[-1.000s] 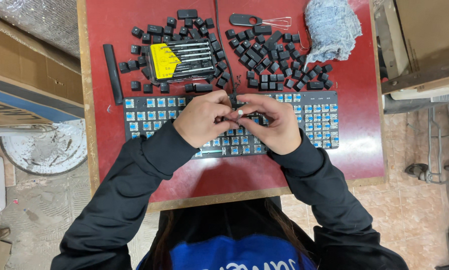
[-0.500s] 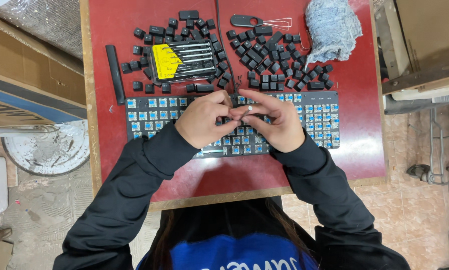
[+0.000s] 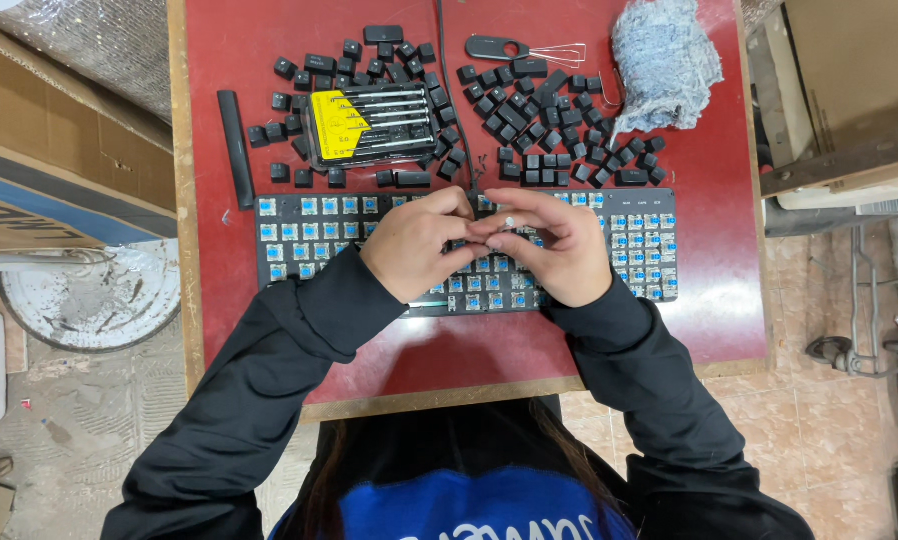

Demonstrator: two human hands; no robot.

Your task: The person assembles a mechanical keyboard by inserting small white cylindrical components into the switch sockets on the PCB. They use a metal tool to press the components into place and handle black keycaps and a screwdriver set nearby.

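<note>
Both hands meeting over the keyboard (image 3: 629,245) on the red worktop (image 3: 729,170): left hand (image 3: 414,245) and right hand (image 3: 559,250) pinching one small pale part (image 3: 509,222) (too tiny to identify), loose keycaps (image 3: 559,140) just beyond.

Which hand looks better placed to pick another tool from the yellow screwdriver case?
Probably the left hand: the screwdriver case lies up on its side, while the right hand pinches a small pale part.

Middle of keyboard (image 3: 629,240) hidden under left hand (image 3: 416,247), right hand (image 3: 554,250). Small pale object (image 3: 509,222) at fingertips too tiny to identify. Cardboard box (image 3: 39,150) cut by left edge.
</note>
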